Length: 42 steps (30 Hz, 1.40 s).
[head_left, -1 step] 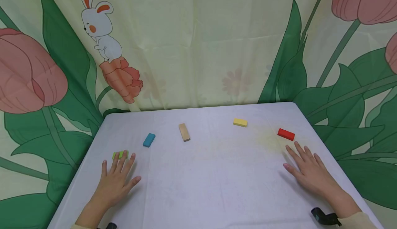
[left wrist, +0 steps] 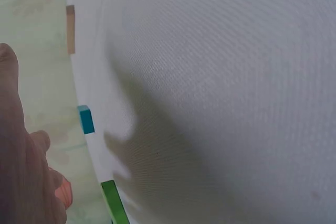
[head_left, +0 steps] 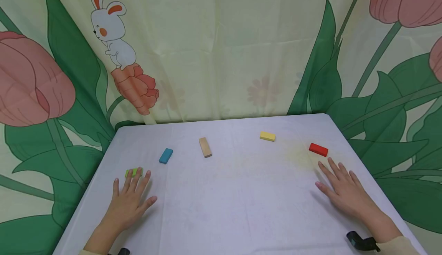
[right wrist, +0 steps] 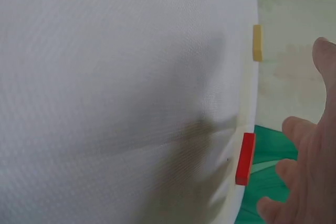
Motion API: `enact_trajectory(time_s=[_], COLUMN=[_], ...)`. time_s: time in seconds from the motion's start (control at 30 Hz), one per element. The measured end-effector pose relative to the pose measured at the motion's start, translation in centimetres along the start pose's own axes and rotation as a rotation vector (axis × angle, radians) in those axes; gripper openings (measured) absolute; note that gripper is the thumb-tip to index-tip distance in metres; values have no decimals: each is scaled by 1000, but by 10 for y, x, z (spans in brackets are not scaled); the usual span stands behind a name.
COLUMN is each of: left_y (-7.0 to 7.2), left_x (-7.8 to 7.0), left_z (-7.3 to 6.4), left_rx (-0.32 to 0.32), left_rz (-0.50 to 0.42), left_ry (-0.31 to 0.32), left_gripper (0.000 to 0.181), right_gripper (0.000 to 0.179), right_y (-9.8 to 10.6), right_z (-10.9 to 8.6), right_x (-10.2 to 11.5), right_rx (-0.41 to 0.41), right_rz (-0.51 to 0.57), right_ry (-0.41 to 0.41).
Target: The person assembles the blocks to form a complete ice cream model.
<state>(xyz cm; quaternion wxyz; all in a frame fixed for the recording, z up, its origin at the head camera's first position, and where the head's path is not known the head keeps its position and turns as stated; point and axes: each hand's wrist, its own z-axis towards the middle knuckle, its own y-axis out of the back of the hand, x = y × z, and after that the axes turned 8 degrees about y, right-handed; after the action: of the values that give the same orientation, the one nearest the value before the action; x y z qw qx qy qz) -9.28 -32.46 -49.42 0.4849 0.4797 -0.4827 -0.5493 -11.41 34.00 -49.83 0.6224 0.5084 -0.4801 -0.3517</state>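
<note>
My left hand (head_left: 126, 206) hovers above the left part of the table, fingers spread and straight. In the head view its fingertips partly cover a green block (left wrist: 114, 203), though the left wrist view has the hand apart from it. A blue block (head_left: 166, 156) and a plain wooden block (head_left: 205, 147) lie farther off. On the right, my right hand (head_left: 347, 197) is held over the cloth, its fingers spread and holding nothing. Just beyond its fingertips is a red block (head_left: 318, 149). A yellow block (head_left: 267, 136) lies near the far edge.
A white cloth (head_left: 221, 209) covers the table. Behind it hangs a curtain (head_left: 221, 47) printed with tulips and a rabbit. A black wrist device (head_left: 362, 242) sits at the right wrist, and part of another shows at the left.
</note>
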Motion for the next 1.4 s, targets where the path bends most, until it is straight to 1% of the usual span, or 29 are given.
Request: enact_trajectory(time_s=[0.17, 0.27, 0.47, 0.6, 0.7, 0.8, 0.97, 1.07, 1.17, 1.27, 1.4], left_y=[-2, -2, 0, 1, 2, 4, 3, 3, 4, 4, 4], left_x=[-2, -10, -36, -56, -70, -81, -95, -103, -112, -119, -127], left_z=[3, 10, 31, 47, 59, 70, 84, 91, 98, 104, 110], left_rx=[-18, -12, 36, 39, 64, 106, 171, 209, 235, 235, 217], left_rz=[-24, -54, -83, -105, -121, -125, -112, -127, -141, -118, -80], left_ry=[-13, -27, -58, -102, -124, -132, -112, -86, -69, -62, -55], left_gripper=[87, 86, 85, 82, 80, 79, 76, 74, 68, 61, 56], right_gripper=[83, 83, 80, 79, 79, 77, 76, 76, 72, 65, 57], right_y=[2, 3, 2, -1, -1, 0, 4, 8, 11, 11, 11], right_z=[2, 6, 21, 35, 44, 50, 58, 61, 64, 67, 71], right_x=[2, 1, -8, -14, -19, -25, -30, -29, -29, -28, -28], right_rx=[-10, -25, -75, -87, -89, -85, -75, -82, -98, -135, -185], right_rz=[2, 1, -13, 0, 18, 28, 57, 72, 90, 106, 115], right_ry=[0, 10, 46, 25, 0, -13, -42, -65, -87, -121, -187])
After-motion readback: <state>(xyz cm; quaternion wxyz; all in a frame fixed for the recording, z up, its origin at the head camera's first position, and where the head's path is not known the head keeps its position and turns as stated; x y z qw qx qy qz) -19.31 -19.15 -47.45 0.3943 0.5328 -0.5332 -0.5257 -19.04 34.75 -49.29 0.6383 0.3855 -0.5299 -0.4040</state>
